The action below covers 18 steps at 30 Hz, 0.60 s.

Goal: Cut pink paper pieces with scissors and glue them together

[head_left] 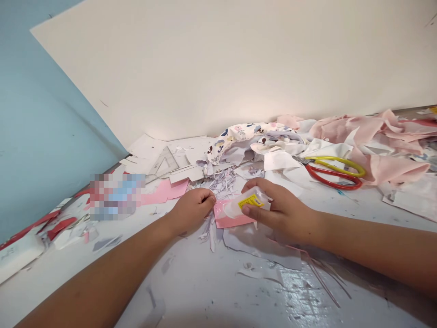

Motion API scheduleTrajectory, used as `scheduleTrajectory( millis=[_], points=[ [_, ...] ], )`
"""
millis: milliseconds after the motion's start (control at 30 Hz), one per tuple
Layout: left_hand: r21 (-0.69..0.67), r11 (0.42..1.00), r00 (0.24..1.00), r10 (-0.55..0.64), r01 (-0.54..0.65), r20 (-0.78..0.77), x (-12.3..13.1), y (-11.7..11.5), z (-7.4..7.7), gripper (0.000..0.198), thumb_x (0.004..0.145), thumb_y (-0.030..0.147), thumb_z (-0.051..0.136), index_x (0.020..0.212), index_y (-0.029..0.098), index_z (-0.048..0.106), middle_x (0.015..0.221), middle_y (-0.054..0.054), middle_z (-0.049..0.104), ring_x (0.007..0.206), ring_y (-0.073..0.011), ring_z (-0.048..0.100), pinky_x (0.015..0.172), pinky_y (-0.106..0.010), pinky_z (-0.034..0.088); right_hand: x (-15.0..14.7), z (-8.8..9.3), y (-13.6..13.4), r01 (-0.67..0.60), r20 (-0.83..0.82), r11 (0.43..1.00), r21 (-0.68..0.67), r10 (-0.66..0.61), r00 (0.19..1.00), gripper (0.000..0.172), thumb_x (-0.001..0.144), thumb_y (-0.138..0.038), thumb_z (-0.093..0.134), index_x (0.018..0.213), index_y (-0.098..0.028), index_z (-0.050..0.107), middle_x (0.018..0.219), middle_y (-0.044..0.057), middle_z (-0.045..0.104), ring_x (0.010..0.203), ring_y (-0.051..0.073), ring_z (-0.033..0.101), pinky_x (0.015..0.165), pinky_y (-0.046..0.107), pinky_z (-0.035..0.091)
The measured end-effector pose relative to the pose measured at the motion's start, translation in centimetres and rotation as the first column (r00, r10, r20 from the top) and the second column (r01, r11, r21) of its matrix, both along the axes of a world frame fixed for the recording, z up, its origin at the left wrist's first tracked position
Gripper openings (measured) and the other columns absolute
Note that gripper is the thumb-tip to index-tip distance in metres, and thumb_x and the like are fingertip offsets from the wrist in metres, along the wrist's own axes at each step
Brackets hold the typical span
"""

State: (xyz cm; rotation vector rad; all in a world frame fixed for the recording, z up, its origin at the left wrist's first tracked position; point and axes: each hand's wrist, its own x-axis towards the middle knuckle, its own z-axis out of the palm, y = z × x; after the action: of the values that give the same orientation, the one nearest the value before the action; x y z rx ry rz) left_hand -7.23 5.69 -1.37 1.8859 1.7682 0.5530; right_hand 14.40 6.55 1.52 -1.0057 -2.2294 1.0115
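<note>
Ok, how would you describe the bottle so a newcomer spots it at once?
On the white table, find the pink paper between the left hand and right hand. The bottle sits over it, held in the right: small, translucent plastic with a yellow label, unlike the paper scraps nearby.

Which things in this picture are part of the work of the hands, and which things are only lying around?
Part of the work:
right hand, holding a small plastic bottle with yellow label
pink paper under the bottle
left hand, beside the paper

Lying around:
red-and-yellow-handled scissors
floral fabric
pink fabric
plastic set square
</note>
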Motion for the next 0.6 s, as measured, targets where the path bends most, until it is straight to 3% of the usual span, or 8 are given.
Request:
scheduleTrajectory(
  millis=[133, 367, 600],
  points=[
    [-0.002, 1.000, 1.000, -0.010, 0.010, -0.005, -0.1, 0.0, -0.1, 0.027, 0.078, 0.036, 0.034, 0.058, 0.019, 0.039, 0.052, 0.004, 0.041, 0.048, -0.0099, 0.035, 0.046, -0.022, 0.028, 0.1, 0.9, 0.1, -0.038, 0.121, 0.999, -0.022, 0.040, 0.992, 0.021, 0.075, -0.036, 0.046, 0.089, -0.021, 0.045, 0.051, -0.006, 0.047, 0.042, 0.011, 0.044, 0.045, 0.023, 0.032],
    [-0.002, 0.999, 0.998, -0.051, 0.051, -0.036, -0.3, 0.0, -0.1, 0.022, 0.078, 0.030, 0.034, 0.059, 0.019, 0.039, 0.052, 0.005, 0.040, 0.049, -0.0100, 0.034, 0.047, -0.022, 0.027, 1.1, 1.7, 1.8, 0.079, 0.189, 0.977, 0.198, -0.117, 0.975, 0.015, 0.071, -0.033, 0.048, 0.080, -0.020, 0.049, 0.064, -0.001, 0.054, 0.057, 0.014, 0.049, 0.049, 0.023, 0.033],
    [-0.007, 0.999, 0.998, -0.048, 0.048, -0.046, -0.2, 0.0, 0.2, 0.024, 0.078, 0.030, 0.034, 0.057, 0.019, 0.035, 0.052, 0.005, 0.040, 0.049, -0.0094, 0.033, 0.047, -0.022, 0.027, 2.4, 2.8, 3.0, 0.187, 0.264, 0.942, 0.279, -0.263, 0.928, 0.016, 0.070, -0.036, 0.049, 0.075, -0.021, 0.050, 0.060, -0.001, 0.053, 0.053, 0.015, 0.048, 0.046, 0.024, 0.031]
  ],
)
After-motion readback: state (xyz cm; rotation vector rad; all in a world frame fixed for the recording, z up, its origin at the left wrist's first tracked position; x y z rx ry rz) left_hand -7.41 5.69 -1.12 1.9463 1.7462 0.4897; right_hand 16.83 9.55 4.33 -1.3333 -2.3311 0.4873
